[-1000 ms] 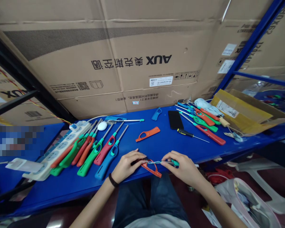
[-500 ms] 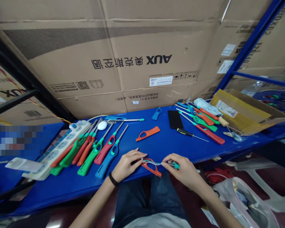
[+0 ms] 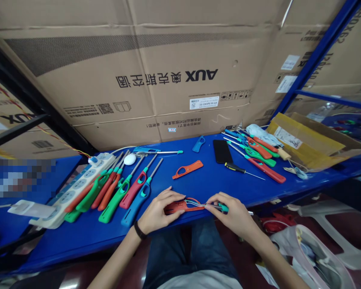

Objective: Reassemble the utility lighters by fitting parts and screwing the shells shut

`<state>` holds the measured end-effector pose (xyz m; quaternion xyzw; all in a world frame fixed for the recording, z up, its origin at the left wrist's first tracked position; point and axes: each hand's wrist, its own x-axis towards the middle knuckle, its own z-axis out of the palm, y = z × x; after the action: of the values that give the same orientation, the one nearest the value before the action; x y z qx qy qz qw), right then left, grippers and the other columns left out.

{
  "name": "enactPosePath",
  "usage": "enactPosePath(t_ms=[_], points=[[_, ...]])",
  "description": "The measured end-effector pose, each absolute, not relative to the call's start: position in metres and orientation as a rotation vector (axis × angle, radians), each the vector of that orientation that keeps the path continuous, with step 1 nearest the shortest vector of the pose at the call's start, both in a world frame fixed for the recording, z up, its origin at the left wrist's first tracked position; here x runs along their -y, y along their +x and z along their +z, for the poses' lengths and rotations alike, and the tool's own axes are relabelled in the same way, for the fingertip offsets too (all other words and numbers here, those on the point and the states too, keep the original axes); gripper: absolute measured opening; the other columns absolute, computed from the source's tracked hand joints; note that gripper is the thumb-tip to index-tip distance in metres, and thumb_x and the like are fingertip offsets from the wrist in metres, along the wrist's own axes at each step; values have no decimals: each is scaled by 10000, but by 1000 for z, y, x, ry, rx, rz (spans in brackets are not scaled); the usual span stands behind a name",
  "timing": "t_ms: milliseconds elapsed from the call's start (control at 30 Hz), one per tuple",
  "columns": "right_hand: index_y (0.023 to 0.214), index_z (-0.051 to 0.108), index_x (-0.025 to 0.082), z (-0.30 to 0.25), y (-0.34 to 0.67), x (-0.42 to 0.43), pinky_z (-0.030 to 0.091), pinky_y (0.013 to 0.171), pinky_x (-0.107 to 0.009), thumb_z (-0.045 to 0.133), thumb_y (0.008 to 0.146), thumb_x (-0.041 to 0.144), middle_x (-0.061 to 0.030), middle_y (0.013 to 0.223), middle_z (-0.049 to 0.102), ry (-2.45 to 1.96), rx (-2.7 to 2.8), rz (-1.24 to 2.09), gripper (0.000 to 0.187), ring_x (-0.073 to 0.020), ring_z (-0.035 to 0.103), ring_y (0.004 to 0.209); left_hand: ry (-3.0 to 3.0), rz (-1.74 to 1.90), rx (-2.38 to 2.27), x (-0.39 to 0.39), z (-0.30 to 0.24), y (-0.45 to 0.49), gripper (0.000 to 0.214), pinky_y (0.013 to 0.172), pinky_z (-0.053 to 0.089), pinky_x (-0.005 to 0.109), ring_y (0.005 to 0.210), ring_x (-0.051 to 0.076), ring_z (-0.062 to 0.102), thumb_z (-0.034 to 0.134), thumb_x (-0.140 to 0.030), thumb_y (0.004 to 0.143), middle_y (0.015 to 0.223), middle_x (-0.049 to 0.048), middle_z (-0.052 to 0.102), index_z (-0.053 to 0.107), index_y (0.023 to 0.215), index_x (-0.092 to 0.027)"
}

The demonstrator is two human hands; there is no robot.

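A person sits at a blue desk [image 3: 87, 237], both hands working close together near its front edge. The left hand [image 3: 161, 210] is curled nearly closed around an orange lighter handle [image 3: 173, 207], which is held just above the desk surface. The right hand [image 3: 233, 210] is pinched shut on a thin metal lighter rod [image 3: 209, 206] with a teal collar, and the rod's wire end reaches into the loop of the handle. A black band [image 3: 140, 230] circles the left wrist. A loose orange handle [image 3: 187, 169] lies just beyond the hands, and a row of long lighters [image 3: 135, 190] fans out to the left beside a white power strip [image 3: 78, 188]. More lighters [image 3: 258, 158] are heaped to the right near a black phone [image 3: 222, 151] and a screwdriver [image 3: 234, 167]. At the far right of the desk sits an open cardboard box [image 3: 303, 142] with its flaps spread, though its contents cannot be made out from here. On the floor at lower right, an open plastic bag [image 3: 307, 257] holds a jumble of things too blurred to name. A huge AUX carton [image 3: 138, 80] stands behind the desk.
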<state>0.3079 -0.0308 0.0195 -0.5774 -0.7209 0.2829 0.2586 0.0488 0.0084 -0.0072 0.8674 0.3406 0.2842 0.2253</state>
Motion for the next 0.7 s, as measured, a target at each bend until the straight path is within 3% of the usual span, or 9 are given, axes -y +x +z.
enactPosePath(t_ms=[133,433,700], points=[[862,664,286,32,307,31,460,738,-270,566,865,390,7,833,630,-1539,2018,802,143,-163,615,792,2423,787,-967,-5,-10,44,432,1074,372,503,1080,209,612,672,-355,805,1133,60,663,579,1209,-233],[879,658,281,34,304,26,450,714,-269,569,866,386,6,840,615,-1547,2092,777,138,-164,600,818,2361,879,-1030,-3,-18,44,242,1055,414,450,1022,172,639,515,-267,922,1067,36,700,638,1126,-224],[882,652,288,29,305,25,445,709,-264,575,863,390,11,847,614,-1536,2097,745,129,-163,601,831,2341,887,-1062,-5,-19,47,226,1049,417,444,960,164,636,505,-272,927,992,28,698,655,1091,-230]])
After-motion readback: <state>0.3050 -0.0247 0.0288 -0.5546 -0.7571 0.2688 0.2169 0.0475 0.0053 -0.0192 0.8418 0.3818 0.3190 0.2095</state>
